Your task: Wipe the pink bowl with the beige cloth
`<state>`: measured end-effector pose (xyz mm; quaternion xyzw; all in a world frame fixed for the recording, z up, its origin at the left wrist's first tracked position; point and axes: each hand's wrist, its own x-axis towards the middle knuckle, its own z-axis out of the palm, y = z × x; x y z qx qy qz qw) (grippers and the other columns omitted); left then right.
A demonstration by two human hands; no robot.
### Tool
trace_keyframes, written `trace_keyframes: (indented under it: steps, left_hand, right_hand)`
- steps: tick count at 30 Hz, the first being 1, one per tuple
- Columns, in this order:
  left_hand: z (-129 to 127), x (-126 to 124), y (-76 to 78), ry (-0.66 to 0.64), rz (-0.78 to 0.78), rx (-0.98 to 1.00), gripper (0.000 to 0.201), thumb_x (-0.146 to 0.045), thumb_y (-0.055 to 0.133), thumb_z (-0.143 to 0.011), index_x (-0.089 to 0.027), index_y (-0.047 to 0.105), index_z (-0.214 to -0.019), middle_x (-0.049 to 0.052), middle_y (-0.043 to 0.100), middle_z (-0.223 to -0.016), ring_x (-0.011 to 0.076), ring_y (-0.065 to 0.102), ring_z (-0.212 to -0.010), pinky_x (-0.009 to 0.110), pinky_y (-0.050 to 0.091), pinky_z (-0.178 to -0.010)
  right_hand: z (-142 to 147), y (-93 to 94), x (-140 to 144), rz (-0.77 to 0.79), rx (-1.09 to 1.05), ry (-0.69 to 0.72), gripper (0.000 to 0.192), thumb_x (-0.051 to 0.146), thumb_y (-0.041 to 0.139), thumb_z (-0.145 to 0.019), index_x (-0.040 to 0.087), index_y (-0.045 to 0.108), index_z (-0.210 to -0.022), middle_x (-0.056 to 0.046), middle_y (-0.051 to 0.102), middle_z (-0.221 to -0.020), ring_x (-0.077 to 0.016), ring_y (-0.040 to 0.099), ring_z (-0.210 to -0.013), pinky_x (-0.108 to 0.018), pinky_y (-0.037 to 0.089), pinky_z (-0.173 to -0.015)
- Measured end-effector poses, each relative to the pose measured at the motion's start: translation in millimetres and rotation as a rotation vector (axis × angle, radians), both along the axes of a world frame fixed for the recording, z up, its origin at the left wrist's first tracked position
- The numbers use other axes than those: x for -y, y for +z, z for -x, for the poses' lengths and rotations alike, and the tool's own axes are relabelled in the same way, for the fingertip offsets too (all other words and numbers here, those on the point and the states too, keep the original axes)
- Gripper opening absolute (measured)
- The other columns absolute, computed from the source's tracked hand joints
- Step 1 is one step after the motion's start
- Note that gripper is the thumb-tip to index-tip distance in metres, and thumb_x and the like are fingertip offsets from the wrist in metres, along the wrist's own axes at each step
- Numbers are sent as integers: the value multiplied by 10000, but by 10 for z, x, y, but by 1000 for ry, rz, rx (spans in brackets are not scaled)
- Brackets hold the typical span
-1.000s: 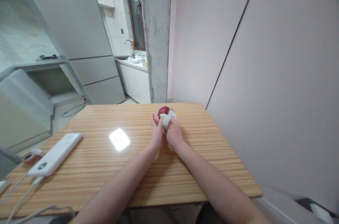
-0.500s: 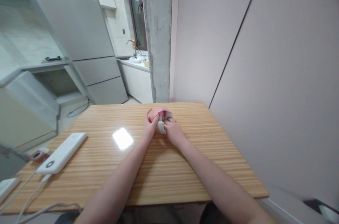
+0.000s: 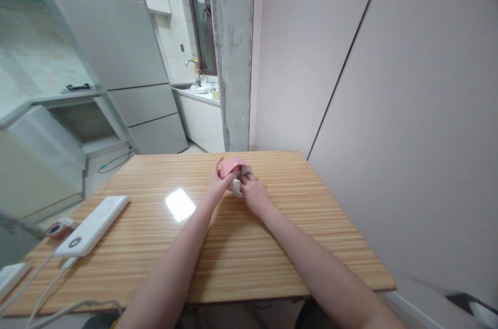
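Near the far edge of the table, a pink hollow object point(image 3: 231, 164) with a smooth, glossy wall is tilted, its opening toward me. My left hand point(image 3: 218, 183) grips its left side, the thumb across the near rim. A whitish, cloth-like piece point(image 3: 236, 188) bulges from the opening. Against this piece lie the bent fingers of my right hand point(image 3: 253, 193), partly tucked into the opening. The fingertips and the inside of the pink object are mostly hidden.
On the table's left point(image 3: 155, 261) lies a white power bank point(image 3: 95, 225) with cables plugged in. Beside it are a small reddish round item point(image 3: 58, 230) and another white device point(image 3: 11, 277). A pale wall point(image 3: 369, 137) runs along the right; a concrete pillar point(image 3: 233, 59) stands behind.
The pink object has tipped slightly, showing more of its outer wall. My left hand has shifted a little left, and my right hand still presses on the whitish piece.
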<state>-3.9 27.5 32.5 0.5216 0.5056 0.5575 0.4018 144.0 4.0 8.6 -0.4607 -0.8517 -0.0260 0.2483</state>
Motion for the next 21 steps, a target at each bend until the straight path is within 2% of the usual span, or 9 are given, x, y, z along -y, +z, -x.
trace_keyframes:
  steps: [3,6,8,10,14,16,19,21]
  left_hand:
    - [-257,83,-167,129,-14,151,702,-376,676,-752,-182,370,-1354,122,620,-1163,217,638,-1039,329,530,-874]
    - [-379,107,-279,198,-51,170,544,-401,609,-812,-194,414,-1276,117,595,-1214,211,602,-1115,324,503,-931]
    - [-316,72,-257,204,-42,98,405,-352,560,-830,-194,477,-1193,98,623,-1146,215,612,-1076,341,498,-934]
    - [-173,19,-165,175,-55,-4,320,-292,535,-811,-181,535,-1112,88,645,-1074,224,621,-1038,361,488,-943]
    - [64,-42,34,16,-108,-158,307,-219,574,-719,-172,603,-1022,70,669,-1009,235,621,-1016,378,460,-973]
    - [41,-18,49,17,-71,-113,414,-215,606,-693,-177,575,-1104,64,662,-996,219,632,-961,366,481,-929]
    - [-154,76,-30,151,-25,107,613,-237,636,-695,-184,435,-1271,76,626,-1051,191,635,-915,332,505,-847]
    - [-294,142,-87,219,-34,230,578,-252,629,-722,-182,417,-1255,92,604,-1108,189,623,-968,319,494,-865]
  right_hand:
    - [77,-32,92,28,-67,-68,204,109,537,-876,189,693,-981,-116,660,-1002,-251,533,-999,-350,435,-772]
    - [96,-51,144,23,-142,-68,265,65,563,-821,188,676,-1027,-97,646,-988,-229,536,-948,-338,433,-797]
    - [79,-37,135,20,-133,-55,261,89,581,-822,201,672,-1040,-84,642,-995,-224,531,-943,-334,431,-799]
    - [47,-8,101,15,-72,-10,209,135,585,-857,218,677,-1024,-74,647,-1000,-223,525,-965,-332,424,-796]
    - [-6,31,41,-30,48,60,170,177,545,-923,235,697,-972,-74,665,-1034,-224,511,-1038,-355,396,-824]
    - [-10,30,45,-40,58,50,168,186,547,-928,233,703,-972,-78,673,-1020,-227,506,-1038,-360,388,-816]
    - [5,25,91,-34,34,-6,172,179,543,-929,212,712,-942,-80,679,-960,-229,504,-1000,-345,382,-766]
    - [20,26,127,-30,5,-46,190,160,529,-931,200,714,-919,-79,676,-930,-223,505,-961,-331,377,-741]
